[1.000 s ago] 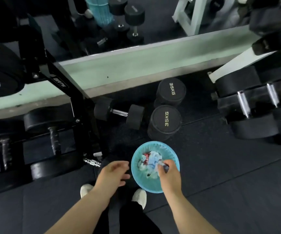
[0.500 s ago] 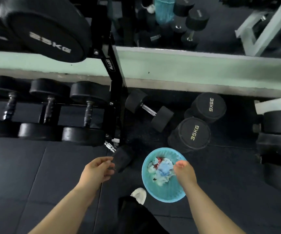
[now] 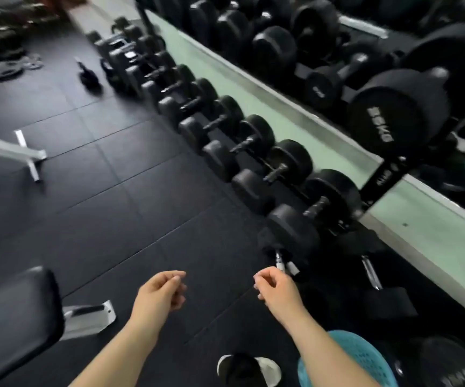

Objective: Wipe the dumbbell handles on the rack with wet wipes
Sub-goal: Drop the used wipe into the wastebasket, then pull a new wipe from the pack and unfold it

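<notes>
Gym floor — blue basket near dumbbells, contents hidden.

Matt rubber dumbbell heads, dull metal handles, matt floor tiles, perforated plastic basket.

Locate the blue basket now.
Head view, bottom right: the blue basket sits on the floor, partly behind the right forearm, right of the shoe.

L hand, R hand, racked dumbbells
</notes>
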`<state>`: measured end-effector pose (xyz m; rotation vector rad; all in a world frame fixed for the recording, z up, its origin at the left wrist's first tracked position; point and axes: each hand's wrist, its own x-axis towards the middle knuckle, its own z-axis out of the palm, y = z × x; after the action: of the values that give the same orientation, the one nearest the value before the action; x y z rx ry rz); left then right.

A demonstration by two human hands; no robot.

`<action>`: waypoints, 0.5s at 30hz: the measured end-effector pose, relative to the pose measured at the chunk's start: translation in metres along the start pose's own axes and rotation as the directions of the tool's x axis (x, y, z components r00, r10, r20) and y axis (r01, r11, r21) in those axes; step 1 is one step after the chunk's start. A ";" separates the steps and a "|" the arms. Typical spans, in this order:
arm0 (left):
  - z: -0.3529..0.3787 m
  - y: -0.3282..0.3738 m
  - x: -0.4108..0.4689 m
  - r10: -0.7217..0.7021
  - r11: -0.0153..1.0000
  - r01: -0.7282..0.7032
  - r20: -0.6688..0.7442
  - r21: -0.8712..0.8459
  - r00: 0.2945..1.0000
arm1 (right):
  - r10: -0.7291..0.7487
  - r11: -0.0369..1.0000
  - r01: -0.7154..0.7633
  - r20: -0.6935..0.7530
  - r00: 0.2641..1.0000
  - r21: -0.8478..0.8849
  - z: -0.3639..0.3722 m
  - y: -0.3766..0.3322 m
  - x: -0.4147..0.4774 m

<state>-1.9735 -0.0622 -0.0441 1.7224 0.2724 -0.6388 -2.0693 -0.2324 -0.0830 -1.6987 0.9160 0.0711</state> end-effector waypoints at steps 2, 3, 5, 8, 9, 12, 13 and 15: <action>-0.051 -0.019 -0.014 -0.022 0.998 0.017 -0.088 -0.058 0.996 | -0.058 0.994 0.069 0.123 0.991 -0.086 0.047 -0.022 -0.012; -0.076 -0.029 -0.023 -0.028 0.996 0.017 -0.135 -0.088 0.990 | -0.083 0.987 0.106 0.185 0.979 -0.118 0.071 -0.034 -0.021; -0.126 -0.050 -0.044 -0.037 0.987 0.000 -0.233 -0.159 0.972 | -0.128 0.969 0.186 0.312 0.942 -0.164 0.120 -0.053 -0.040; -0.198 -0.083 -0.081 -0.111 0.963 -0.003 -0.405 -0.270 0.908 | -0.141 0.927 0.290 0.497 0.856 -0.236 0.195 -0.075 -0.072; -0.219 -0.094 -0.092 -0.154 0.951 0.004 -0.462 -0.310 0.873 | -0.135 0.916 0.316 0.549 0.825 -0.248 0.217 -0.079 -0.082; -0.271 -0.126 -0.112 -0.287 0.906 -0.002 -0.618 -0.424 0.732 | -0.125 0.881 0.391 0.666 0.735 -0.266 0.274 -0.088 -0.101; -0.284 -0.134 -0.114 -0.321 0.896 -0.003 -0.651 -0.444 0.688 | -0.118 0.871 0.409 0.692 0.712 -0.272 0.289 -0.091 -0.103; -0.300 -0.146 -0.115 -0.371 0.882 0.004 -0.687 -0.472 0.625 | -0.098 0.858 0.428 0.727 0.679 -0.284 0.313 -0.097 -0.101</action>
<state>-2.0608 0.2788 -0.0620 1.4374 1.1412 0.0741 -1.9561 0.0908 -0.0658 -1.9769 0.0518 0.7238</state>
